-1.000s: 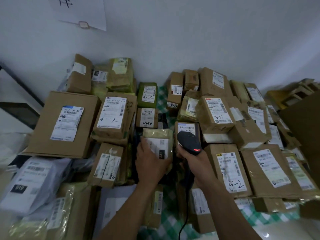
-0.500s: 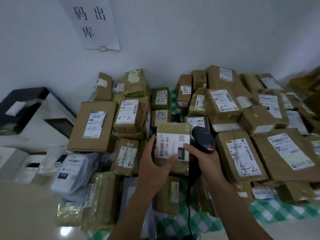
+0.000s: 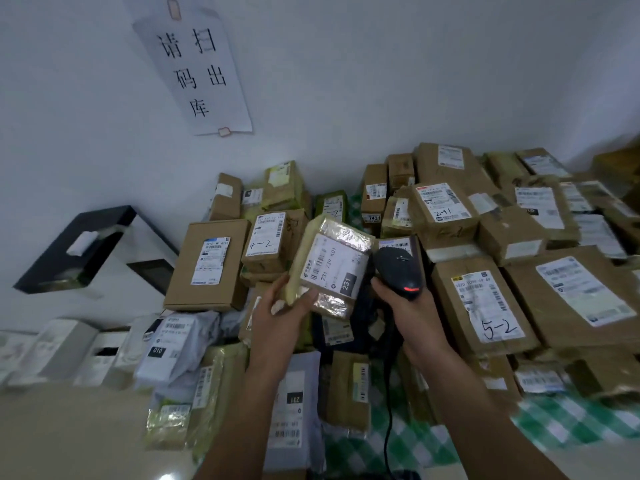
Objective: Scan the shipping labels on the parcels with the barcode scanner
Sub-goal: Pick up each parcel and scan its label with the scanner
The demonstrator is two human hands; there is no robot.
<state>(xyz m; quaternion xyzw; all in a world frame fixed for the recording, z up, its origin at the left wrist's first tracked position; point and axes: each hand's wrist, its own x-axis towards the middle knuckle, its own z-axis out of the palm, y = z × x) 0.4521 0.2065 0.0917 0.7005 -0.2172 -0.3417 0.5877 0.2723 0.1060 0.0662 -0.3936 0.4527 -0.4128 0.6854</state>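
Left hand (image 3: 280,320): clamped on the lower left corner of a tape-wrapped yellowish parcel (image 3: 311,251). Thumb lies across the front face just under the shipping label (image 3: 334,268); the other fingers run up and behind the left edge, mostly hidden. Narrow grip, no slack visible. Wrist is bent back and the forearm comes up from the bottom edge of the view.

The parcel is lifted clear of the pile and tilted, label side towards the camera. It sits left of the box marked 5-2 (image 3: 481,303) and higher than it. Label reads 231 in a dark patch.

Right hand (image 3: 412,317): fingers wrapped fully round the handle of the black barcode scanner (image 3: 398,271), thumb on the left side of the grip. Trigger finger is hidden, so can't tell if it's pressed. The scanner head is between the held parcel and the 5-2 box, just beside the parcel's right edge; contact can't be confirmed. Red light is lit on the back of the head. Black cable (image 3: 389,410) drops from the handle, down-left of the 5-2 box, between the forearms.

Other parcels:
- Box marked 4-2 (image 3: 268,240) is far left of the 5-2 box, behind the held parcel.
- Box marked 2-41 (image 3: 443,209) is directly behind the 5-2 box.
- White mailer (image 3: 294,400) is down-left of it, under the left forearm.

Green checked cloth (image 3: 571,420) shows in front of the 5-2 box. Paper sign (image 3: 197,67) is on the wall, far up-left.
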